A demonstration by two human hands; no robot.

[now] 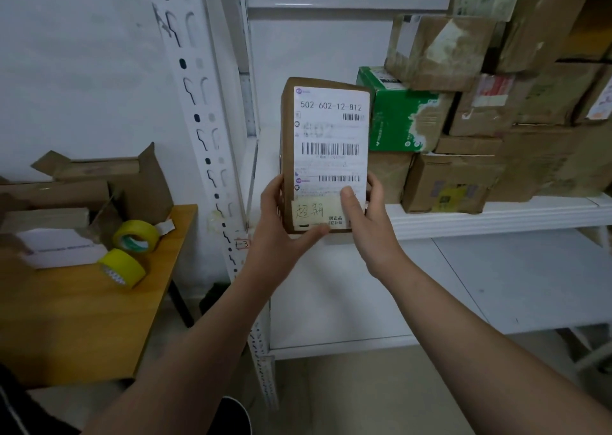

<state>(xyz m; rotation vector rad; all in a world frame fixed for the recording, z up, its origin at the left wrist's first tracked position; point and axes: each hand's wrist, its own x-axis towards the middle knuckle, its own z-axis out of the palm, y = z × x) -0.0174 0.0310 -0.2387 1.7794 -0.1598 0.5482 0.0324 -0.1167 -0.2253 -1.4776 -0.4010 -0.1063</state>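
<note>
I hold a small brown cardboard parcel upright in front of the white shelf rack. Its face carries a white shipping label with barcodes and a yellowish handwritten note at the bottom. My left hand grips the parcel's lower left edge, thumb along the bottom. My right hand grips the lower right side, its thumb lying over the label beside the note. The parcel's base hangs at about the height of the shelf board.
Several stacked cardboard boxes and a green box fill the shelf's right part. A lower white shelf lies beneath. At left stands a wooden table with two yellow tape rolls and open cartons. A perforated rack post separates them.
</note>
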